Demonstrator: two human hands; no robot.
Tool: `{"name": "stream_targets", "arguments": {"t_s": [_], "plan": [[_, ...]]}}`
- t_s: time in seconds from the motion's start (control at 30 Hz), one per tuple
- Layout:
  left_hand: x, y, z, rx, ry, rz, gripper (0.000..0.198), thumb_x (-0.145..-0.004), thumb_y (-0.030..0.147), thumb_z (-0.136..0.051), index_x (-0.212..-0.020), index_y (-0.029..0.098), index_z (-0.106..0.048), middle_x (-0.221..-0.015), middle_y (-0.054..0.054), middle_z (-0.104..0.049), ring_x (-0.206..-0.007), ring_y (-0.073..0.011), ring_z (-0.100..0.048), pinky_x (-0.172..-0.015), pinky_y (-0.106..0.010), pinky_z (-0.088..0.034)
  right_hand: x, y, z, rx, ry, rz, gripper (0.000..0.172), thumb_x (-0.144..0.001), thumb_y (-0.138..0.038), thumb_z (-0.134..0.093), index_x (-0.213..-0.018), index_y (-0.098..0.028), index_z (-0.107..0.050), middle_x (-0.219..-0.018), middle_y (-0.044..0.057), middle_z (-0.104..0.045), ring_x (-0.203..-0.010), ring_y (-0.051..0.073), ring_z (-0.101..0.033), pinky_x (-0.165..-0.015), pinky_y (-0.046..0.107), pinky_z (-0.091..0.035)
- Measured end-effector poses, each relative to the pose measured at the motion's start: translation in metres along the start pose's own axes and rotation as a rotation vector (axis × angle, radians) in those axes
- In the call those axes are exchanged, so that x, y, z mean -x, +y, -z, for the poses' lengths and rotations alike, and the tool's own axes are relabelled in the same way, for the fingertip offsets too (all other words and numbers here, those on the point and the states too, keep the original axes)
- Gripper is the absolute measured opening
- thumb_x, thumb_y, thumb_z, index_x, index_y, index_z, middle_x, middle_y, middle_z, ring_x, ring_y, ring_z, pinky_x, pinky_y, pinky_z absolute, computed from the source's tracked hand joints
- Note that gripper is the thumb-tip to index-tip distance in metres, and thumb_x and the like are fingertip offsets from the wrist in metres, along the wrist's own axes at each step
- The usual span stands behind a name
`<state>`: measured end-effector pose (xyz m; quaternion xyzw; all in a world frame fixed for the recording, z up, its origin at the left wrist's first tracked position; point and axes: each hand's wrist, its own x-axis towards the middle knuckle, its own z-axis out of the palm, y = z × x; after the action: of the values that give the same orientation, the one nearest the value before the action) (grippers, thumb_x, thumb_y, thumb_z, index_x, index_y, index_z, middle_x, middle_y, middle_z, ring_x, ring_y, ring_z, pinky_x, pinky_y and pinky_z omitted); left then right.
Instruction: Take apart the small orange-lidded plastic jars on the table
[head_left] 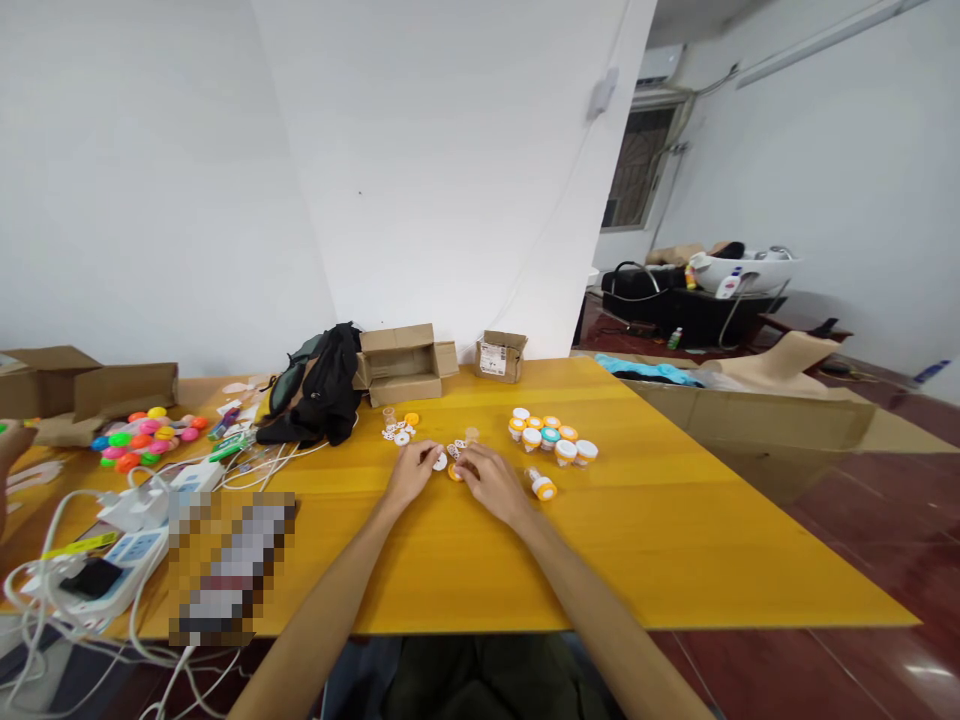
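1. Nearest, left: pixelated slab [234, 570] on the counter [675, 560]; power strip [135, 560] just left of it, plugs in, white cables [34, 600] tangled around.
2. Right, lone jar [541, 486] with orange-and-white lid, tilted on its side, just right of the right hand.
3. Right hand [489, 480]: fingers curled, tips on an orange lid [454, 472], mid-counter. Can't tell if pinching it or only touching.
4. Left hand [412, 472]: fingers bent, tips at a white disc [440, 462], just left of the orange lid. Can't tell if gripped. Hands close, not pressed together.
5. Just beyond the hands: small white bits [456, 450], clear cup [472, 434] beside them.
6. Slightly left: second pile of bits [390, 433], with clear jar [388, 415] and orange cap [412, 419].
7. Right: cluster of lidded jars [551, 436]; lids white, orange, one teal.
8. Far left: colored balls [142, 437]; part of another person's arm [9, 460] at the edge.
9. Farther: black bag [330, 390], open box [405, 370], smaller box [501, 357] near the wall [450, 200].
10. Beyond, right: carton [750, 430], mannequin piece [787, 365], then white basin [742, 272].
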<state>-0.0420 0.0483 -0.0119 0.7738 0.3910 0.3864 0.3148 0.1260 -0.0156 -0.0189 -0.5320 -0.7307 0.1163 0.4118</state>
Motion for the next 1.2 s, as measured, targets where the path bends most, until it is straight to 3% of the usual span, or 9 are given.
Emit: {"name": "stream_targets", "arguments": {"t_s": [0.13,0.47,0.63,0.8,0.9,1.0,1.2], "plan": [[0.0,0.002,-0.001,-0.06,-0.012,-0.066,0.035,-0.087,0.038,-0.054,-0.059,0.019,-0.062,-0.057,0.001,-0.058,-0.061,-0.0156,-0.05,-0.066,-0.028,-0.043,0.0,0.0,0.001,-0.03,0.019,-0.013,0.016,-0.085,-0.012,-0.056,-0.079,-0.023,-0.065,-0.087,0.003,-0.067,-0.085,0.019,-0.063,-0.079,0.031,-0.048],[0.003,0.008,-0.002,-0.094,-0.004,-0.117,0.01,-0.08,0.022,-0.062,-0.078,0.021,-0.072,-0.077,-0.003,-0.067,-0.078,-0.0199,-0.059,-0.08,-0.033,-0.047,0.0,0.002,0.0,-0.068,0.0,0.022,0.016,-0.087,-0.014,-0.054,-0.078,-0.023,-0.064,-0.086,0.003,-0.066,-0.082,0.019,-0.062,-0.078,0.031,-0.047],[0.006,0.007,-0.002,-0.199,-0.073,-0.183,0.015,-0.078,0.011,-0.061,-0.074,0.022,-0.07,-0.076,-0.003,-0.064,-0.082,-0.021,-0.06,-0.084,-0.034,-0.047,0.0,0.005,-0.002,-0.074,0.018,0.047,0.017,-0.087,-0.012,-0.052,-0.078,-0.022,-0.063,-0.086,0.003,-0.065,-0.083,0.019,-0.061,-0.078,0.031,-0.047],[0.008,0.007,-0.002,-0.23,-0.107,-0.233,0.022,-0.079,0.008,-0.054,-0.082,0.022,-0.069,-0.086,-0.004,-0.063,-0.087,-0.0206,-0.058,-0.084,-0.034,-0.047,-0.001,0.012,-0.005,-0.106,0.032,0.087,0.018,-0.088,-0.012,-0.052,-0.08,-0.023,-0.064,-0.087,0.004,-0.065,-0.085,0.02,-0.061,-0.078,0.032,-0.048],[0.009,0.008,-0.002,-0.26,-0.141,-0.249,0.02,-0.078,0.01,-0.057,-0.089,0.024,-0.067,-0.092,-0.004,-0.063,-0.092,-0.022,-0.055,-0.088,-0.036,-0.045,-0.001,0.016,-0.007,-0.145,0.045,0.102,0.019,-0.088,-0.011,-0.051,-0.08,-0.023,-0.064,-0.089,0.004,-0.065,-0.087,0.02,-0.061,-0.08,0.034,-0.049],[0.011,0.01,-0.003,-0.298,-0.158,-0.226,0.015,-0.078,0.024,-0.068,-0.094,0.025,-0.066,-0.095,-0.003,-0.062,-0.097,-0.0244,-0.052,-0.09,-0.039,-0.042,-0.001,0.019,-0.009,-0.187,0.072,0.104,0.019,-0.088,-0.012,-0.052,-0.08,-0.024,-0.064,-0.088,0.004,-0.064,-0.086,0.02,-0.061,-0.081,0.034,-0.049],[0.01,0.01,-0.005,-0.326,-0.107,-0.203,0.016,-0.078,0.035,-0.074,-0.087,0.025,-0.065,-0.089,-0.002,-0.062,-0.097,-0.0244,-0.05,-0.091,-0.039,-0.038,-0.002,0.018,-0.011,-0.22,0.057,0.089,0.018,-0.087,-0.012,-0.054,-0.079,-0.024,-0.064,-0.088,0.003,-0.064,-0.088,0.019,-0.062,-0.083,0.034,-0.05]]}}
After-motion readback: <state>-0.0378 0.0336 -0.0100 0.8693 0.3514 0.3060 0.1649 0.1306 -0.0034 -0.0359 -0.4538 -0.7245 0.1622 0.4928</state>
